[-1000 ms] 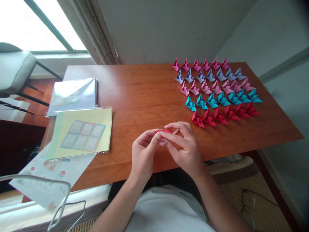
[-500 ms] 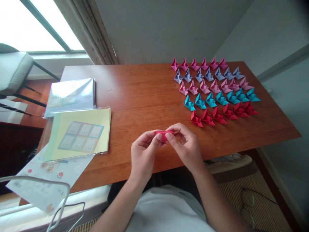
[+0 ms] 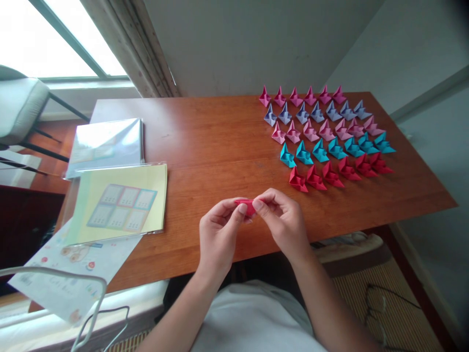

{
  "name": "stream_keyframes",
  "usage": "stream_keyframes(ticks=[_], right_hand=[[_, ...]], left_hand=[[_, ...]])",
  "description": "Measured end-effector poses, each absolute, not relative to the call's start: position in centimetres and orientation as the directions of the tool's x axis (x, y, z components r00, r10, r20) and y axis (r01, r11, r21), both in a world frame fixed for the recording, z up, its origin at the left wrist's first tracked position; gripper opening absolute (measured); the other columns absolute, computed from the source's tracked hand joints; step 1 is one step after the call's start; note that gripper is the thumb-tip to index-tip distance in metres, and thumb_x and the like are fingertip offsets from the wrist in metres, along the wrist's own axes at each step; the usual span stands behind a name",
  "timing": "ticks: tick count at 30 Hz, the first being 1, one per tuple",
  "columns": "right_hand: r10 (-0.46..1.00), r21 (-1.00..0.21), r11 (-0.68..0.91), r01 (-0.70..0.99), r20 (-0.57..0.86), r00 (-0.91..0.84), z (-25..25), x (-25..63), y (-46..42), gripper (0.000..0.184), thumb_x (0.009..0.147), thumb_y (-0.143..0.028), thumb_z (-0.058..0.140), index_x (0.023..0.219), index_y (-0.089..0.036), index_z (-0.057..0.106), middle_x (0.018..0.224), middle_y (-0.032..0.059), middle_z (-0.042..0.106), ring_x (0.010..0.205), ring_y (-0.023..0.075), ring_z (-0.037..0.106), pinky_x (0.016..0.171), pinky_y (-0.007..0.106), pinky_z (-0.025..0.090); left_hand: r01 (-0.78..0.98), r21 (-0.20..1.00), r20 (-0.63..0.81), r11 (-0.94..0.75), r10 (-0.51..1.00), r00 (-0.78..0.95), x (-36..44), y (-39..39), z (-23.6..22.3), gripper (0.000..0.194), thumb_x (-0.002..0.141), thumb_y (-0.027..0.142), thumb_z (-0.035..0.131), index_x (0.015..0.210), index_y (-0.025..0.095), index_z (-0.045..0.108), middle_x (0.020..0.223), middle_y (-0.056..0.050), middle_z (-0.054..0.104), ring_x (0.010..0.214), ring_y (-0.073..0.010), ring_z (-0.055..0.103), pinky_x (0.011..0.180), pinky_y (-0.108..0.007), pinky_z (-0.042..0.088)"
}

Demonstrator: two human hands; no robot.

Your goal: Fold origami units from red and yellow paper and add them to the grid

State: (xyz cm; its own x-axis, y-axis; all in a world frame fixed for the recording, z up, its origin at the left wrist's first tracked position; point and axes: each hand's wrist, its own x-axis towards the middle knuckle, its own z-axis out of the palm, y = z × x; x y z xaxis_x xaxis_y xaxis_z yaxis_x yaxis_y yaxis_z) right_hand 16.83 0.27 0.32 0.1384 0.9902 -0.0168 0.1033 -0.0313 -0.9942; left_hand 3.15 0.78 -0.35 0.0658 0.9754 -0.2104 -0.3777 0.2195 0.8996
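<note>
Between my two hands is a small folded piece of red paper [image 3: 249,207], held just above the front part of the table. My left hand [image 3: 219,230] pinches its left end between thumb and fingers. At the other end, my right hand [image 3: 284,220] is closed on the paper, the thumb pressed near its upper right corner. Fingers cover much of the piece, so its full shape is hidden. Beyond my right hand stands a row of red origami boats [image 3: 330,175] with pointed ends.
Behind the red row are rows of turquoise [image 3: 320,151], pink [image 3: 309,131], lilac [image 3: 302,114] and magenta [image 3: 295,97] origami boats. Plastic-sleeved paper packs [image 3: 124,205] and a printed sheet [image 3: 84,274] lie at the left of the wooden table [image 3: 205,146]. A chair [image 3: 22,102] stands beyond.
My right thumb and fingers have shifted slightly along the red paper's right end. My left hand stays almost still, and the rows of boats are unmoved.
</note>
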Motion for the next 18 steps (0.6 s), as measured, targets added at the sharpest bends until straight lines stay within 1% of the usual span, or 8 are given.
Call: stream_keyframes(ticks=[7,12,16,18], right_hand=[[0.992,-0.995,-0.001,0.097,0.011,0.123,0.04,16.67,0.34,0.016,0.094,-0.032,0.065,0.083,-0.021,0.068,0.08,0.0019,0.066,0.077,0.0175,0.061,0.073,0.033,0.049],[0.999,-0.992,0.0,0.126,0.006,0.043,0.13,17.05,0.68,0.011,0.093,-0.029,0.066,0.085,-0.021,0.067,0.083,0.0018,0.066,0.079,0.0177,0.063,0.072,0.032,0.049],[0.997,-0.981,0.072,0.183,0.078,0.029,0.19,17.24,0.86,0.011,0.091,-0.024,0.066,0.081,-0.021,0.064,0.081,0.0014,0.064,0.077,0.0173,0.061,0.069,0.032,0.048],[0.991,-0.965,0.114,0.238,0.127,0.037,0.31,17.04,0.8,0.012,0.092,-0.021,0.063,0.08,-0.021,0.063,0.079,0.0012,0.062,0.075,0.017,0.059,0.069,0.032,0.047]], left_hand=[[-0.355,0.917,-0.191,0.182,0.982,0.011,3.23,0.8,-0.37,0.006,0.086,0.024,0.076,0.09,0.019,0.077,0.081,0.0,0.076,0.072,-0.0084,0.066,0.07,-0.016,0.055],[-0.303,0.94,-0.163,0.155,0.987,0.002,3.14,0.93,-0.34,0.006,0.086,0.023,0.076,0.088,0.018,0.077,0.081,-0.001,0.076,0.072,-0.0088,0.067,0.069,-0.016,0.055],[-0.261,0.954,-0.144,0.145,0.989,0.024,3.22,0.89,-0.31,0.006,0.085,0.023,0.076,0.087,0.017,0.077,0.08,-0.001,0.076,0.071,-0.0094,0.067,0.068,-0.017,0.055],[-0.244,0.961,-0.133,0.134,0.991,0.018,3.34,0.78,-0.28,0.006,0.085,0.024,0.076,0.087,0.018,0.076,0.08,-0.001,0.076,0.072,-0.0097,0.068,0.068,-0.017,0.055]])
